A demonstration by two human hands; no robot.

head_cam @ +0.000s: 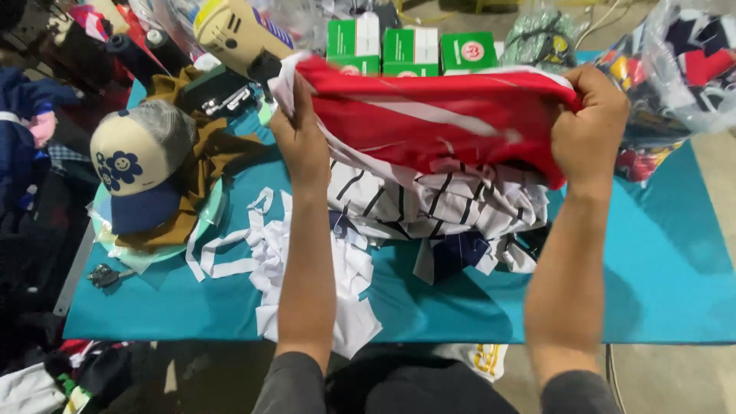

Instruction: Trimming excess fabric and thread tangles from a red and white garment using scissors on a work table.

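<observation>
Red cloth (429, 115) stretched between left hand (300, 142) and right hand (586, 126), fingers clenched on its edges above the striped pile (437, 203); looks mid-spreading, probably needs smoothing flat.

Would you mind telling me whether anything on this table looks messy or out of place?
Yes: white scraps hang over the table's near edge, beside the left hand, and more cloth lies on the floor.

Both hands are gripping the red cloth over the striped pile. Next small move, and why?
Probably lift it clear: left hand and right hand hold the red cloth stretched by its ends, its lower edge resting on the striped pile on the teal table.
</observation>
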